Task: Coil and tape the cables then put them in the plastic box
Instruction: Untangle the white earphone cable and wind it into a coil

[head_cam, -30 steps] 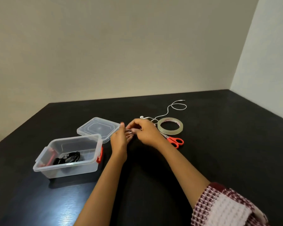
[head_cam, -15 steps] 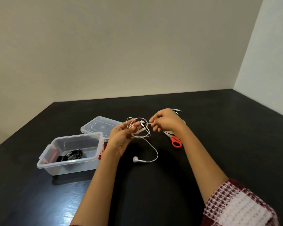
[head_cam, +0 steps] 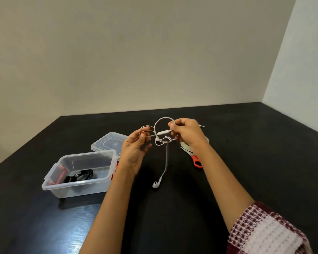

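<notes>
Two bare hands hold one thin white earphone cable [head_cam: 166, 158] in the air above the black worktop [head_cam: 246, 162]. The left hand [head_cam: 136, 149] pinches a small loop of it between thumb and fingertips, with the other fingers loosely curled. The right hand [head_cam: 188, 134] is closed on the cable just beside the small white inline remote [head_cam: 162, 133], and a bigger loop stands up between the two hands.

From the crossing of these loops one free strand hangs almost straight down. It ends in a white earbud [head_cam: 155, 185] that is at or just above the worktop; I cannot tell if it touches. This strand lies below and between the hands, a little nearer to the left forearm, and its long axis points toward the person.

I judge the coil is only begun. The hanging strand must be brought up into the loops, and the right hand seems better placed to wind it while the left hand keeps the loops.

The roll of clear tape [head_cam: 184, 146] and the orange-handled scissors [head_cam: 196, 161] lie under the right wrist, partly hidden. The clear plastic box [head_cam: 72, 189] stands open to the left of the left arm, with a black coiled cable [head_cam: 81, 177] inside, and its clear lid [head_cam: 107, 143] lies behind it.
</notes>
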